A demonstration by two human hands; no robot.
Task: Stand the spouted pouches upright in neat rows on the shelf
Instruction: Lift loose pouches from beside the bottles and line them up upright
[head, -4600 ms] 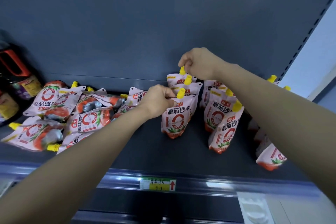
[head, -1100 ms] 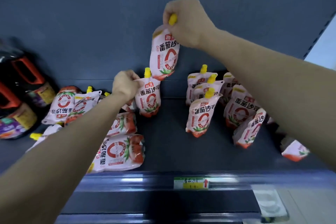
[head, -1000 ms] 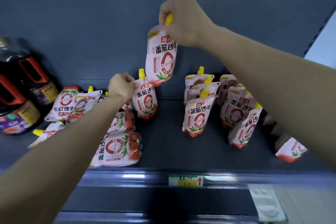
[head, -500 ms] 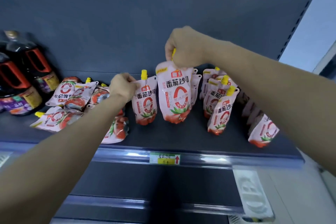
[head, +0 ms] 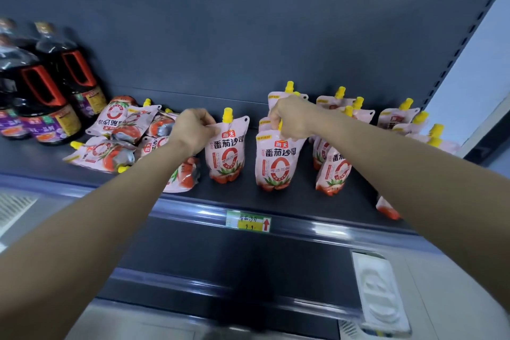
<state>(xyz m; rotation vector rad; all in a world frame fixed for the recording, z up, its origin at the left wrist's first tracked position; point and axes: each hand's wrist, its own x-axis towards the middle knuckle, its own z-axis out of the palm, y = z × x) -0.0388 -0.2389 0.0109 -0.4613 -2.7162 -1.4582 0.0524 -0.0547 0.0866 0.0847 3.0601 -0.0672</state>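
Two pink-and-white spouted pouches stand side by side near the shelf front. My left hand (head: 193,130) pinches the top left corner of the left pouch (head: 226,152), whose yellow cap shows. My right hand (head: 294,118) grips the spout of the right pouch (head: 278,163), whose base rests on the dark shelf (head: 298,199). Behind and to the right, several pouches (head: 335,165) stand upright in rows. To the left, several pouches (head: 116,132) lie flat in a heap.
Dark sauce bottles (head: 47,91) with red handles stand at the far left of the shelf. A price tag (head: 247,222) sits on the front rail. The shelf's back panel rises behind the pouches, and its right end lies past the standing rows.
My right hand has lowered its pouch from mid-air to the shelf, to the right of the one my left hand holds. The view has tilted down and pulled back.
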